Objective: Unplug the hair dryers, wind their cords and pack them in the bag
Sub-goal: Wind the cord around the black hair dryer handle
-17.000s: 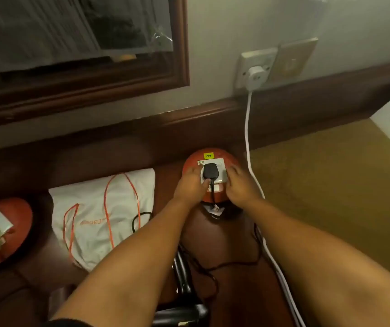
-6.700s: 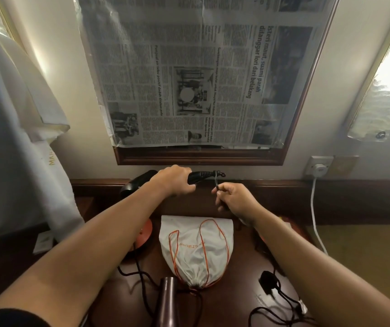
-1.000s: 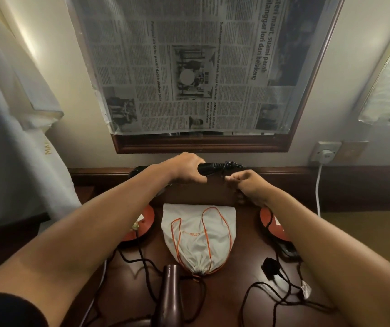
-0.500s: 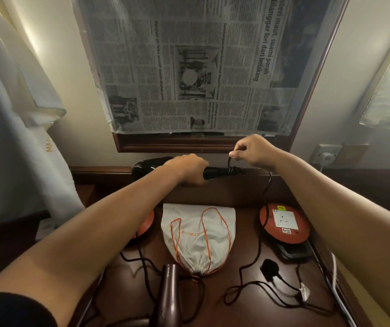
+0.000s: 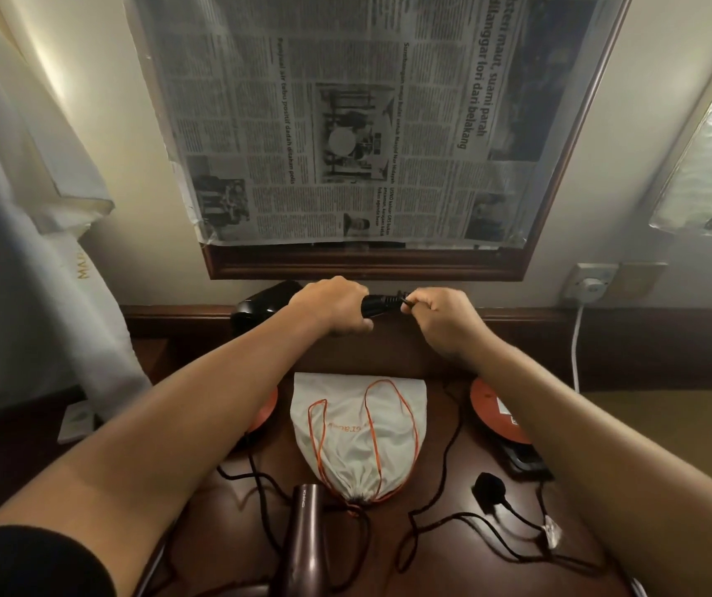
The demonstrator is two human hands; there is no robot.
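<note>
Cord-winding stage: the left hand [image 5: 331, 310] grips the handle of the black hair dryer [image 5: 264, 304], held above the desk's [image 5: 444, 497] far edge; the right hand [image 5: 440, 318] pinches the cord [image 5: 446, 461] at the handle's end, the slack trailing down to its plug [image 5: 489, 489] near the desk's right edge; a second, brown hair dryer [image 5: 309, 536] lies at the near edge, just beside the mouth of the white drawstring bag [image 5: 358, 433] at centre. Good practice, as judged here: keep the handle steady, lay even turns under light tension, avoid sharp kinks at the strain relief, and watch that the trailing plug does not snag.
</note>
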